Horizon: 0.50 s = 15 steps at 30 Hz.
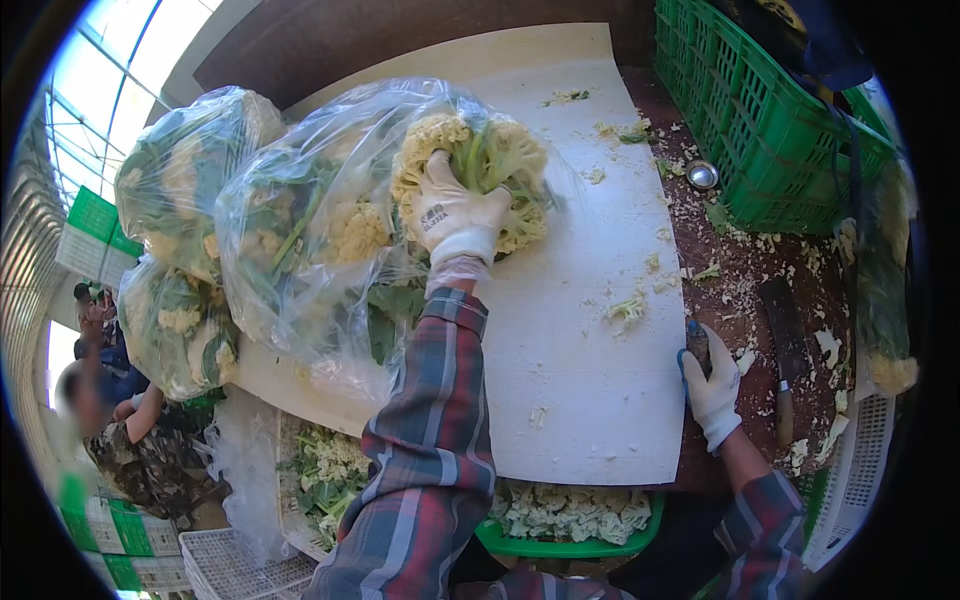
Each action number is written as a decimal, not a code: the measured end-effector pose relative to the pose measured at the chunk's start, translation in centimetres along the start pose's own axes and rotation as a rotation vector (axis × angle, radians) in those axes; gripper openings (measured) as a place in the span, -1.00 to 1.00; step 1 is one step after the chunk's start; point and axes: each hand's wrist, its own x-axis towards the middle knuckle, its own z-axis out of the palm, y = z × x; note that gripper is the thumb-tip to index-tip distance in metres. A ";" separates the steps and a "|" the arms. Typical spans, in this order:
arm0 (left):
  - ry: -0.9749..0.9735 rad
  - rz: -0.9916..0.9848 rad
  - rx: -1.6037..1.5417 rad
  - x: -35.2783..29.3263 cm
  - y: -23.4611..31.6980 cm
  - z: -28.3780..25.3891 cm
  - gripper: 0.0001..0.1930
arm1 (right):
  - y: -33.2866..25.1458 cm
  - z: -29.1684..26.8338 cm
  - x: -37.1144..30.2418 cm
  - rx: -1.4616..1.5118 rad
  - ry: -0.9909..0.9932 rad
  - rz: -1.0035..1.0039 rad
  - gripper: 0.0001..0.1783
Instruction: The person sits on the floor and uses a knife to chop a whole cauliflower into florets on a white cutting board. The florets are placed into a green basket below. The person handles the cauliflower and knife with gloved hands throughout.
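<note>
My left hand [452, 212], in a white glove, grips a pale yellow cauliflower [520, 165] with its green stalks showing, at the mouth of a clear plastic bag [300, 215]. The bag lies on a white board and holds more cauliflower heads and leaves. Over by the board's right edge, my right hand [712, 385], also gloved, is closed round a short, dark brown tool handle [698, 345] with a bluish end. Whatever else belongs to that tool is hidden. A cleaver [785, 335] lies to the right of this hand on the brown tabletop.
More bagged cauliflower [180, 320] is piled at left. Scraps litter the white board [580, 400] and tabletop. A green crate [760, 130] and small metal bowl [702, 175] stand far right. Below the front edge sits a green tub [570, 546] of cauliflower pieces. Another person [150, 440] is at left.
</note>
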 end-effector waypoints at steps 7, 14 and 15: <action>0.202 0.040 -0.177 -12.6 -2.8 0.9 -0.10 | -0.8 0.0 -1.2 -0.036 0.014 -0.065 -0.41; 0.206 0.739 -0.489 -19.1 -3.7 -4.1 -0.34 | -0.3 0.0 0.0 0.004 0.073 -0.041 -0.41; 0.520 0.736 -0.297 -18.7 -4.0 -7.1 -0.23 | -1.7 0.9 0.6 0.036 0.046 -0.067 -0.41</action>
